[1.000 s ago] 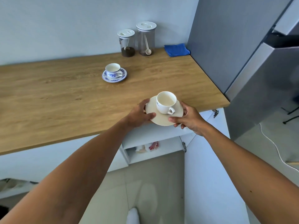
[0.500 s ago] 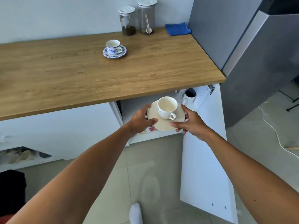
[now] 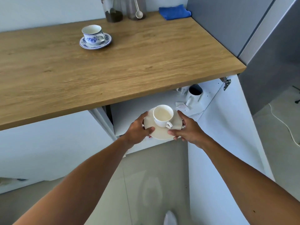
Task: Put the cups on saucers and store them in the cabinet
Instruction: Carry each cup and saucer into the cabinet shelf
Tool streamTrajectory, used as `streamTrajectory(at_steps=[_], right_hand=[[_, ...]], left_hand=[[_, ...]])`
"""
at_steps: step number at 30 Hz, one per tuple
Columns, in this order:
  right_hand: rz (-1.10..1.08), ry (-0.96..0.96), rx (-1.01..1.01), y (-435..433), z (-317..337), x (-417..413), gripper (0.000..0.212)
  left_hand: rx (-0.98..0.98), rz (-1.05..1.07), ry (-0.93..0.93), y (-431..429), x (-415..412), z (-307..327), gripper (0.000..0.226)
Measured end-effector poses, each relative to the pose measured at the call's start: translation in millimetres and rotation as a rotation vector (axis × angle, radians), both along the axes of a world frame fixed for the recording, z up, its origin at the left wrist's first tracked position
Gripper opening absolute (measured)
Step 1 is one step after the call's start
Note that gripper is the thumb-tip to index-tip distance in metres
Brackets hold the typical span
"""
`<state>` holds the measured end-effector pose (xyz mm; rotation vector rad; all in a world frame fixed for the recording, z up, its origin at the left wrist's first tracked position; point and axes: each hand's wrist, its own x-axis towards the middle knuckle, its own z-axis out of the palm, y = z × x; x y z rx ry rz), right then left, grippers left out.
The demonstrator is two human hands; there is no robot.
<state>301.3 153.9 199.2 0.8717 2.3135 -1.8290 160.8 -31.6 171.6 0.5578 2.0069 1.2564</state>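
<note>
Lowered since a moment ago: white cup and cream saucer, now below the counter edge, at the mouth of the open cabinet; still carried by both hands. Left hand clamped on the saucer's left rim, thumb on top near the front edge, fingers underneath; right hand clamped on the right rim, thumb on top, fingers curled below. Cup upright and empty on the saucer, handle toward the camera and slightly right; saucer roughly level, apparently held just in front of the shelf, though contact with the shelf hard to judge. Deeper in the cabinet, to the right: white mug with dark inside, tilted toward the camera, beside a small paper sachet. Cabinet door swung open on the right, hinge visible at its top. Up on the counter, well apart: blue-patterned cup upright on its matching saucer; behind, two clear jars against the wall, one holding a white spoon; folded blue cloth at the far right corner. Grey tiled floor below.
</note>
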Motion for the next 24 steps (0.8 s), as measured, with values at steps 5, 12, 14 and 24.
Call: streamTrajectory(at_steps=[5,12,14,24], right_hand=[[0.023,0.076,0.018,44,-72,-55,0.076],[0.118,0.079,0.066,105,-158,-131,0.075],[0.12,0.089,0.094,119,-171,-151,0.08],[-0.055,0.149,0.085,162,-219,-230,0.101]], left_hand=[[0.024,-0.004,0.03,41,-56,-67,0.074],[-0.003,-0.026,0.188,92,-126,-153,0.07],[0.009,-0.051,0.187,104,-147,-168,0.073],[-0.174,-0.131,0.483,161,-232,-211,0.089]])
